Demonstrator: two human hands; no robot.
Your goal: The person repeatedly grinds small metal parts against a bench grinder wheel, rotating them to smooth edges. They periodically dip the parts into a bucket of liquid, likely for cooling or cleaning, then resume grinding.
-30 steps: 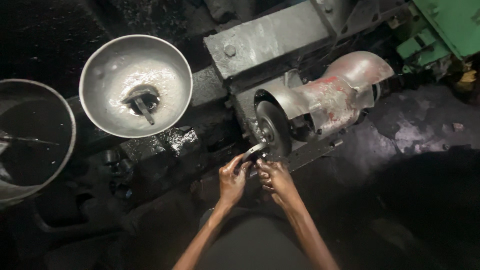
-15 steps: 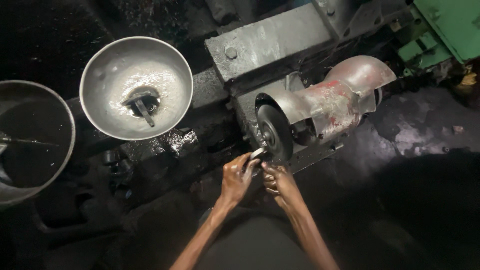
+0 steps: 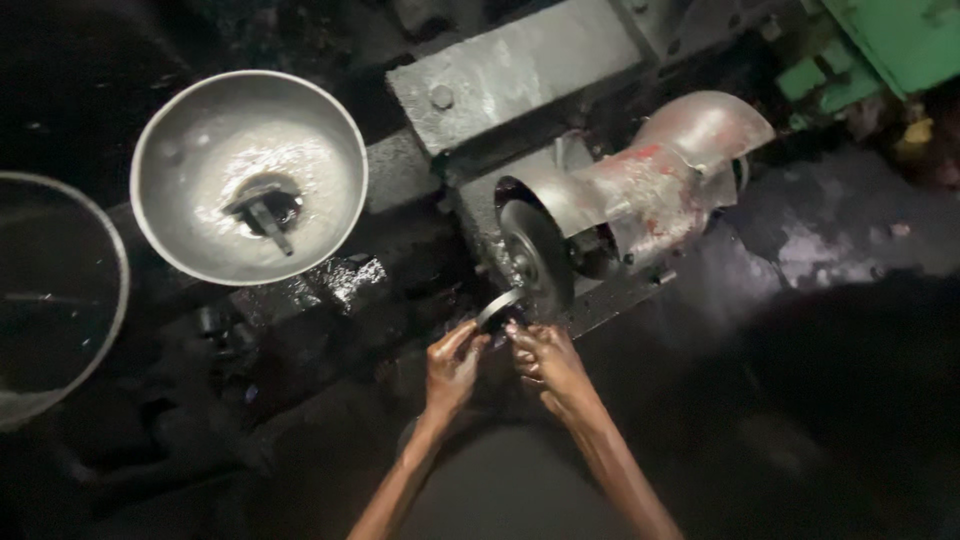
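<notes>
Both hands, the left hand (image 3: 452, 362) and right hand (image 3: 545, 362), have fingers closed on a small curved shiny metal strip (image 3: 498, 306), pressed against the dark round grinding wheel (image 3: 535, 262); grinding seems underway; a wide grey metal bowl (image 3: 250, 175) sits well apart.

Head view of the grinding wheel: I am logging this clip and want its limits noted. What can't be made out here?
- Metal piece held to the grinding wheel: the left hand and right hand cover its lower part, so its shape is unclear.
- Wheel's far side: hidden under the metal guard.
- Round pan at left: cut by the frame edge.
- Floor around the hands: too dark.
</notes>
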